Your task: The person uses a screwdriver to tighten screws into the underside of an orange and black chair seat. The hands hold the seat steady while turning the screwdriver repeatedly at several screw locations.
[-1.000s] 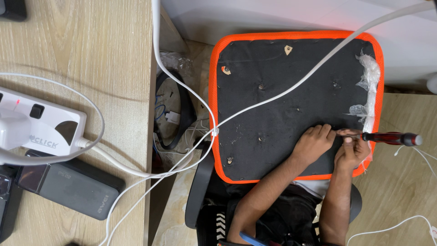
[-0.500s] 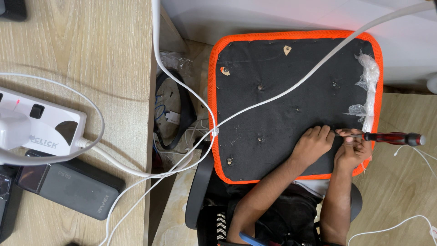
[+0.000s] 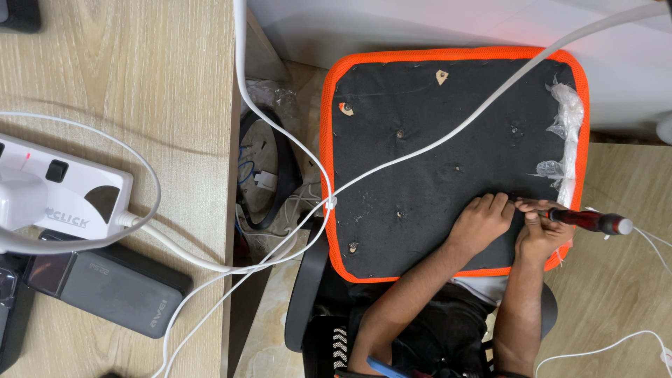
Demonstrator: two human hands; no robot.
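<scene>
A top-down view shows a person's two bare hands working on the underside of a chair seat [image 3: 420, 140], a black fabric panel edged in bright orange mesh, lying flat across the middle of the view. The left hand [image 3: 481, 222] rests palm-down on the black fabric near the seat's lower right corner, fingers extended and lightly curled, pressing on the panel and gripping nothing. Just beside it, the right hand [image 3: 540, 231] is closed around a screwdriver [image 3: 586, 220] with a dark red handle; the handle sticks out to the right past the orange edge, and the tip meets the fabric between the two hands. Crumpled clear plastic wrap [image 3: 565, 133] clings to the seat's right edge. A white cable [image 3: 434, 143] runs diagonally across the seat. To the left, a wooden desk [image 3: 140, 70] holds a white power strip [image 3: 63, 192] and a dark grey power bank [image 3: 108, 283].
</scene>
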